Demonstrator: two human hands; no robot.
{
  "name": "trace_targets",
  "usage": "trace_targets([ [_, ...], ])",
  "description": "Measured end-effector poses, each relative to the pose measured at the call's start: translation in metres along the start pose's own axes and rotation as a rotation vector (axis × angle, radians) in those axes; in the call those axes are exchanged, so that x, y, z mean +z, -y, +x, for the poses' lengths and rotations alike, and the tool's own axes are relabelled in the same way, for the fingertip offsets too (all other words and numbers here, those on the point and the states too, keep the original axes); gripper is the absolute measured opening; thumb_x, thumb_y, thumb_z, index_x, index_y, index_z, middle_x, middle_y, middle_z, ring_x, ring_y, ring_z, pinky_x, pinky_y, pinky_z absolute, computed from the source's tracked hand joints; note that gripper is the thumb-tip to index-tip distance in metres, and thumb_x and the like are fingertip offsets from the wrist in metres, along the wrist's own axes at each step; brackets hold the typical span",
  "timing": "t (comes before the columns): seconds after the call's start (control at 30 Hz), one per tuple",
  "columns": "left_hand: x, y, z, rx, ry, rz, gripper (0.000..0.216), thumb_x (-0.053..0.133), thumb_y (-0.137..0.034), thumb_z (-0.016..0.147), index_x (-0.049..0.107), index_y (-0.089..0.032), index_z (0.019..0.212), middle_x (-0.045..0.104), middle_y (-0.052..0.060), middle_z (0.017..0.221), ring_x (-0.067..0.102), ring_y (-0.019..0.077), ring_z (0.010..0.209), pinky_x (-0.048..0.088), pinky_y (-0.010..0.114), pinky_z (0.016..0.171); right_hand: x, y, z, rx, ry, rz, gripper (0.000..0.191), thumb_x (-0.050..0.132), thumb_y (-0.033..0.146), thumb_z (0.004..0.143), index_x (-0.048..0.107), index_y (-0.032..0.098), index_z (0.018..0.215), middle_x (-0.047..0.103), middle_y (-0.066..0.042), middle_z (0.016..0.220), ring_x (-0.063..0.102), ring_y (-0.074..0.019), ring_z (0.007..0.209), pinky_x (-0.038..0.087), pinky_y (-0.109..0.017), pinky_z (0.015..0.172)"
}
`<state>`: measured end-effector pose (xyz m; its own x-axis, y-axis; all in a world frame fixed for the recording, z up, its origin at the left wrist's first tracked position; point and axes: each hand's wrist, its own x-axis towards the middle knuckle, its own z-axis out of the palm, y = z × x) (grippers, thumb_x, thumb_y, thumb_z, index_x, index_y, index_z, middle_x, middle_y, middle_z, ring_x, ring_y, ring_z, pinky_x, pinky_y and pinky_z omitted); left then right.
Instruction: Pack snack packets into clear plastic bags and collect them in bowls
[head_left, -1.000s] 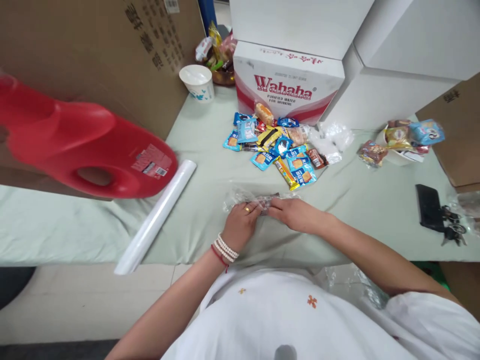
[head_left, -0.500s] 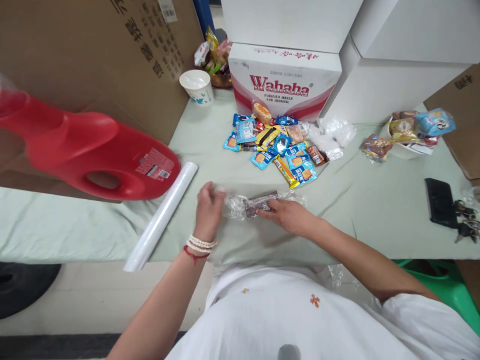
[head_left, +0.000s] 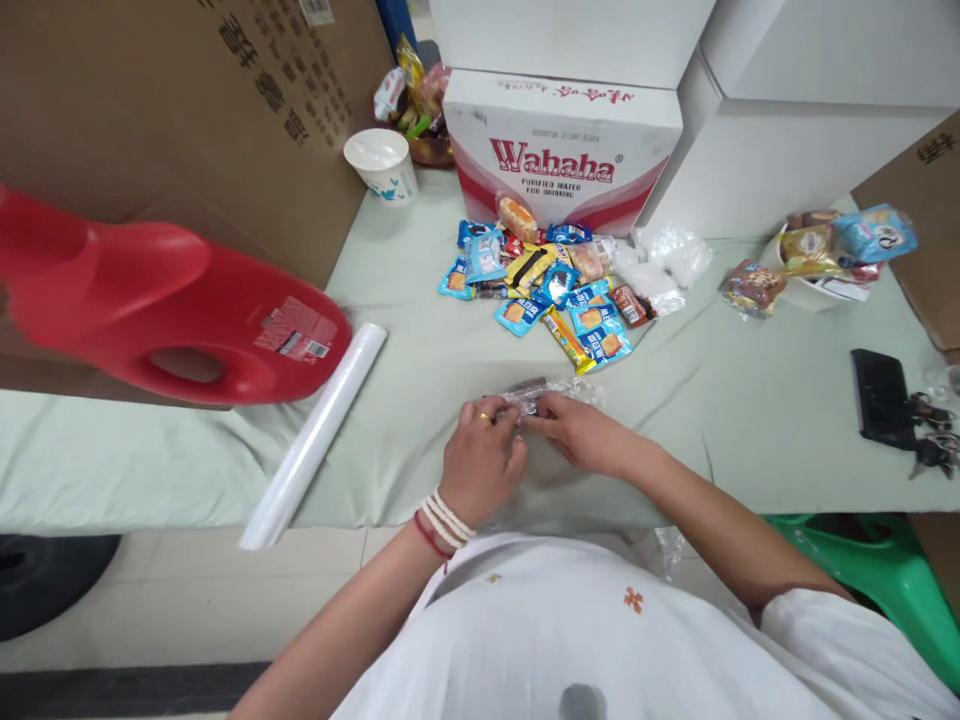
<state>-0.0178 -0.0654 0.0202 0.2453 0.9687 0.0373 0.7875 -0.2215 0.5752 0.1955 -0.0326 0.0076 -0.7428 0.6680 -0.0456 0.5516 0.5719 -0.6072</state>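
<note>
Head view, sole entry.

Item: flat dark brown bar in clear crinkled plastic film (head_left: pixel 531 387), lower centre of the frame, on a pale green cloth (head_left: pixel 420 350).

Left hand (head_left: pixel 484 458): ring and white beaded bracelets; fingers bent over the bar's left end; whether they pinch or merely press, cannot tell.

Right hand (head_left: pixel 589 432): fingers gathered at its near edge, gripping the film; the opposed placing probably steadies the slippery wrap.

Loose film spreads past the right fingers.

Surroundings: heap of bright wrapped snacks (head_left: pixel 551 290), upper centre, against a white-and-red cardboard carton (head_left: pixel 562 150), which seemingly serves as a backstop; long white plastic-film roll (head_left: pixel 315 435), left of centre, perhaps within reach for wrapping; big red plastic jug (head_left: pixel 180 320), left, slanting over the roll's far end.
</note>
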Motion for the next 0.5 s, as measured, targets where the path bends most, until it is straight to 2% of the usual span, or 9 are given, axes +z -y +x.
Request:
trace_targets([
  [0.07,0.007,-0.004,-0.002,0.055,0.017,0.216,0.044,0.056,-0.021,0.087,0.070,-0.015,0.128,0.068,0.017,0.121,0.056,0.0333,0.107,0.051,0.050,0.093,-0.005,-0.006,-0.009,0.066,-0.177,0.093,0.045,0.043,0.014,0.098,0.063,0.021,0.137,0.067,-0.009,0.113,0.062,-0.0209,0.098,0.051,-0.034,0.088],
  [0.13,0.010,-0.005,-0.004,0.077,0.036,0.320,0.047,0.057,-0.022,0.088,0.067,-0.014,0.133,0.067,0.018,0.118,0.056,0.0339,0.104,0.050,0.050,0.089,-0.007,-0.011,-0.015,0.274,-0.414,0.037,0.041,0.042,0.020,0.100,0.063,0.018,0.135,0.067,-0.012,0.115,0.060,-0.0247,0.106,0.050,-0.041,0.097],
  [0.2,0.012,-0.004,-0.005,0.088,0.045,0.366,0.047,0.057,-0.022,0.088,0.066,-0.015,0.134,0.067,0.018,0.117,0.056,0.0339,0.103,0.049,0.049,0.087,-0.004,-0.014,-0.015,0.502,-0.555,-0.111,0.041,0.048,0.035,0.102,0.064,0.014,0.134,0.064,-0.018,0.122,0.054,-0.0310,0.114,0.046,-0.049,0.103],
  [0.27,0.013,-0.001,-0.006,0.095,0.037,0.381,0.046,0.057,-0.020,0.089,0.066,-0.017,0.134,0.068,0.018,0.118,0.057,0.0345,0.105,0.048,0.050,0.086,0.002,-0.014,-0.012,0.609,-0.526,-0.210,0.047,0.058,0.046,0.097,0.066,0.012,0.130,0.059,-0.022,0.130,0.049,-0.0360,0.119,0.045,-0.053,0.103],
  [0.37,0.015,0.004,-0.008,0.114,-0.036,0.382,0.043,0.057,-0.018,0.090,0.067,-0.021,0.132,0.066,0.018,0.129,0.053,0.0390,0.126,0.045,0.055,0.097,0.004,-0.012,-0.009,0.587,-0.474,-0.207,0.028,0.062,0.038,0.094,0.073,0.016,0.109,0.055,-0.020,0.137,0.048,-0.0360,0.123,0.045,-0.051,0.103],
  [0.43,0.016,0.008,-0.009,0.135,-0.082,0.379,0.042,0.057,-0.017,0.090,0.068,-0.023,0.130,0.063,0.017,0.138,0.044,0.0411,0.141,0.040,0.059,0.105,-0.003,-0.009,-0.008,0.553,-0.491,-0.124,0.018,0.059,0.031,0.095,0.071,0.018,0.101,0.060,-0.017,0.131,0.054,-0.0312,0.119,0.047,-0.044,0.100],
  [0.5,0.017,0.011,-0.010,0.149,-0.079,0.362,0.043,0.056,-0.015,0.090,0.067,-0.024,0.131,0.061,0.017,0.143,0.042,0.0406,0.145,0.041,0.059,0.106,-0.015,-0.002,-0.005,0.567,-0.463,-0.025,0.017,0.057,0.031,0.096,0.069,0.020,0.101,0.068,-0.012,0.112,0.063,-0.0255,0.101,0.050,-0.036,0.088],
])
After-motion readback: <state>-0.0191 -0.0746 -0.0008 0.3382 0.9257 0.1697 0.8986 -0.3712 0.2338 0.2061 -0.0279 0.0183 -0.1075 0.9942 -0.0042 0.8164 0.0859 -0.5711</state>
